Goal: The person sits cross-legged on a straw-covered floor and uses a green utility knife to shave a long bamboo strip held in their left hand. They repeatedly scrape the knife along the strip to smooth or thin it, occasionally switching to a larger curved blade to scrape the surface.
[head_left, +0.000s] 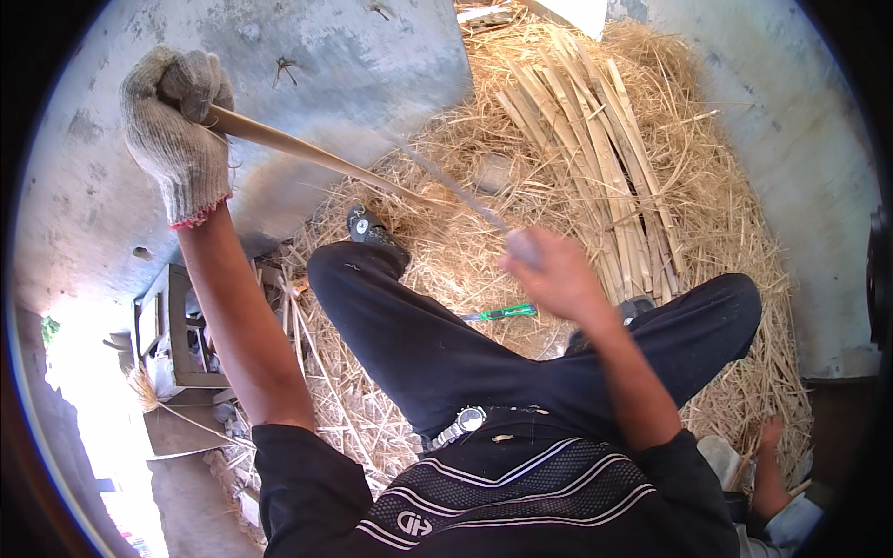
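My left hand point(181, 112), in a knitted work glove with a red cuff edge, is raised at the upper left. It is closed round one end of a pale bamboo strip point(307, 153), which slopes down to the right toward the shavings. My right hand point(563, 274) is bare and smeared by motion. It grips the handle of a long, narrow knife point(456, 189), whose blurred blade points up and left. The blade passes above and to the right of the strip, and a gap shows between them. The far end of the strip lies over the loose shavings.
Thin shavings point(446, 270) cover the floor. A bundle of split bamboo strips point(605, 167) lies at the upper right. A green utility knife point(507, 312) rests between my legs. A wristwatch point(465, 421) is at my waist. Grey walls flank both sides; another person's arm point(768, 474) shows at lower right.
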The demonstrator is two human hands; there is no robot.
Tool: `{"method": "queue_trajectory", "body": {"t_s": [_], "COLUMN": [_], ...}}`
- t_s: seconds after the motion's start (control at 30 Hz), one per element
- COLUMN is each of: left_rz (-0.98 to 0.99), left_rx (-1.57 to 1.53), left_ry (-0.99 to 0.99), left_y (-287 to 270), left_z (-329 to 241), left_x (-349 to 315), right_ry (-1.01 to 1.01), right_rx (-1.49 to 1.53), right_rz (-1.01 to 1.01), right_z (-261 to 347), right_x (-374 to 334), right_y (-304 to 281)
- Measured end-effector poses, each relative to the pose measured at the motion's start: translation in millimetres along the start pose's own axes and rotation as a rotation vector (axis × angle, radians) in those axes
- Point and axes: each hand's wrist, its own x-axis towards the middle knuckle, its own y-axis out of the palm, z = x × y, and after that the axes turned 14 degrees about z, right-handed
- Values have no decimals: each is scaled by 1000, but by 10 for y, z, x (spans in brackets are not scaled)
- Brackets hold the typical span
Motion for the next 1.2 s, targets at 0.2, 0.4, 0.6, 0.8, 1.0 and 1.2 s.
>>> {"method": "queue_trajectory", "body": {"t_s": [0.2,0.4,0.6,0.8,1.0,1.2], "left_rz": [-14,-138,-320,-365,-319,-408], "left_rx": [34,143,240,234,233,187], "left_ry": [25,64,57,70,89,121], "left_y": [-10,-66,-74,-228,-173,-17], "left_z": [31,35,51,74,-7,165], "left_x": [11,-58,48,38,84,41], "right_ry": [105,81,146,44,124,111], "right_rx": [139,284,272,174,184,160], "right_rz": [16,38,-17,-6,-67,-79], "right_z": [-301,-96,-443,-197,-617,-519], "right_x": [373,342,523,481,669,632], "right_y": [1250,1169,1489,1216,1725,1419]}}
